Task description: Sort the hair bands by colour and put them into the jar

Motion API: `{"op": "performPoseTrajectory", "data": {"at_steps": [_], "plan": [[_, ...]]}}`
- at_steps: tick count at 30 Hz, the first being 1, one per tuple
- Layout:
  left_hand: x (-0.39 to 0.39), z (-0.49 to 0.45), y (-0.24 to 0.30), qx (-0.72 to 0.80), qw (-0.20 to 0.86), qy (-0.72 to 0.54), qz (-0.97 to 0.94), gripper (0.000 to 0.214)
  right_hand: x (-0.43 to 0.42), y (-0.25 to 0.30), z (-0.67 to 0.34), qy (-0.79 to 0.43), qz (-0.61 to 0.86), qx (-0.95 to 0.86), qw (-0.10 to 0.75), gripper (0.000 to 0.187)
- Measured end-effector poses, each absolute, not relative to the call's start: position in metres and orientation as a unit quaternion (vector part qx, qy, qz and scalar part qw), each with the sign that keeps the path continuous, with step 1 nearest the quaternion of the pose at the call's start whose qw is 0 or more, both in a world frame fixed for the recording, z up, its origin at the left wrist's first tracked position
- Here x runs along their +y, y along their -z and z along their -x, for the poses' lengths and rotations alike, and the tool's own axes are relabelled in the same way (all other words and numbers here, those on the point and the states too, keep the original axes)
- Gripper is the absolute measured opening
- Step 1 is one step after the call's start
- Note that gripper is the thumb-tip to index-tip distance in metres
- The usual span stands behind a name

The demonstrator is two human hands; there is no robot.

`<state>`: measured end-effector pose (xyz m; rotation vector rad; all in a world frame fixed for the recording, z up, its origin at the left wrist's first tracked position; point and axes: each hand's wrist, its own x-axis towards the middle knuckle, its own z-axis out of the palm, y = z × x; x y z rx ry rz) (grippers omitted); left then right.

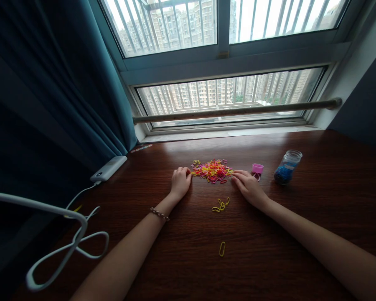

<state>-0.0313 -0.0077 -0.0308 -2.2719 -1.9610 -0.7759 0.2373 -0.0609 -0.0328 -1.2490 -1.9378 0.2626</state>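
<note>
A loose pile of small rubber bands [211, 170] in pink, red, orange and yellow lies on the brown table. At its left edge, my left hand [180, 182] has curled fingers pinched on what looks like a yellow band. My right hand [250, 189] reaches the pile's right edge with fingers stretched out, the tips touching yellow bands there. Closer to me, several yellow rubber bands [219, 206] form a small group. One more yellow band [222, 249] lies alone nearer the front.
Beyond my right hand stand a pink cap [257, 168] and a clear jar [287, 168] with dark blue contents. On the left are a white power bank [108, 168] and a looping white cable [54, 246]. A blue curtain [90, 83] hangs beside the barred window [238, 92].
</note>
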Motion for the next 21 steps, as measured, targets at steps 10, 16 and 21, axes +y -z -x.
{"op": "performPoseTrajectory", "data": {"at_steps": [10, 16, 21], "plan": [[-0.005, 0.033, 0.033, -0.643, -0.055, 0.345, 0.682, 0.009, -0.083, 0.011, -0.229, -0.207, 0.389, -0.784, 0.437, 0.026], [-0.005, 0.033, 0.031, -0.615, -0.098, 0.374, 0.687, 0.016, -0.095, 0.004, -0.216, -0.232, 0.269, -0.857, 0.374, 0.022], [-0.021, 0.02, 0.021, -0.484, -0.144, 0.381, 0.775, 0.02, -0.067, 0.023, -0.235, -0.09, 0.456, -0.786, 0.408, 0.026]]}}
